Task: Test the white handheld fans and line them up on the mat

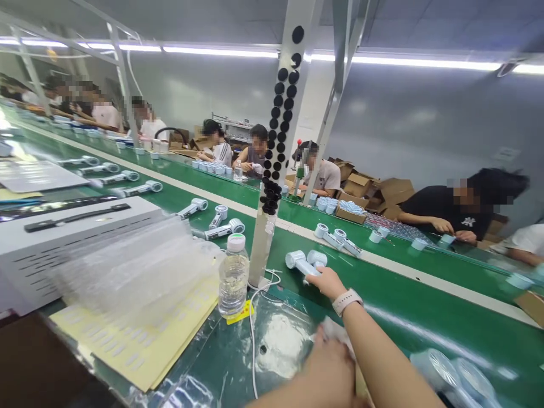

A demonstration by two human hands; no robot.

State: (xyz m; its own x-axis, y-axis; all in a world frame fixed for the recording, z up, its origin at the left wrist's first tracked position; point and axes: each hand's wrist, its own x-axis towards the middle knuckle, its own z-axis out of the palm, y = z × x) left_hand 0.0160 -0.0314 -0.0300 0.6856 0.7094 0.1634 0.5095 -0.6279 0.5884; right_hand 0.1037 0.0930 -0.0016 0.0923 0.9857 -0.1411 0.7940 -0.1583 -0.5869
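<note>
Holding clear water, plastic bottle (pixel 233 277) near right hand (pixel 329 283)

passage: green conveyor belt (pixel 403 300) right of right hand (pixel 329 283) | obstacles: plastic water bottle (pixel 233 283), white cable (pixel 251 340) to its left

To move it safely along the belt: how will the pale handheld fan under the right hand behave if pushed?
The pale handheld fan under the right hand probably feels light and stiff, since its shell looks like moulded plastic. Its rounded handle may let it roll or swing when pushed on the smooth green belt.
</note>
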